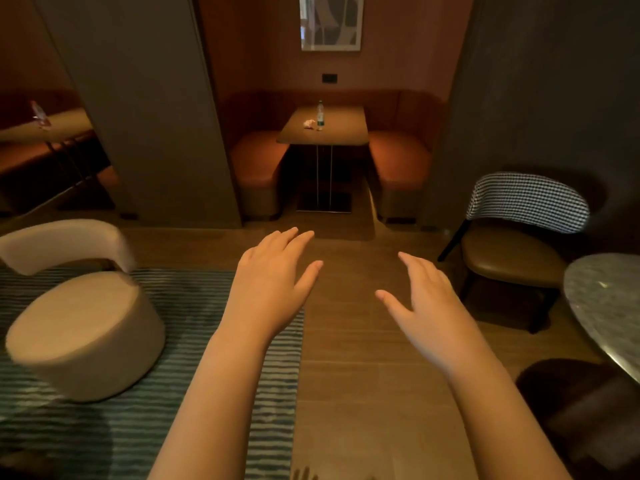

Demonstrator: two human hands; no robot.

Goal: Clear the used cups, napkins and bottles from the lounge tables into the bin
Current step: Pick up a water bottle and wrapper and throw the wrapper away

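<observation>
Wooden counter (343,135): far centre, between booth seats (258,157).
Bottle (320,116): upright on counter, green label, writing unreadable.
Napkin (309,124): crumpled, just left of bottle.
Hands: left hand (273,282), right hand (429,306) near, fingers straight, holding nothing.

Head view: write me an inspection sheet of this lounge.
Surface: wooden booth table ahead, between orange benches; marble table at the right edge.
Job's things: bottle upright on the booth table, crumpled napkin just left of it; a blurred bottle on the left table; no bin in view.
Clutter: nothing seen.
Grippers: left hand and right hand open, holding nothing, above the floor.
Cables: nothing seen.
Surroundings: beige chair on striped rug; houndstooth chair; wall picture.
</observation>
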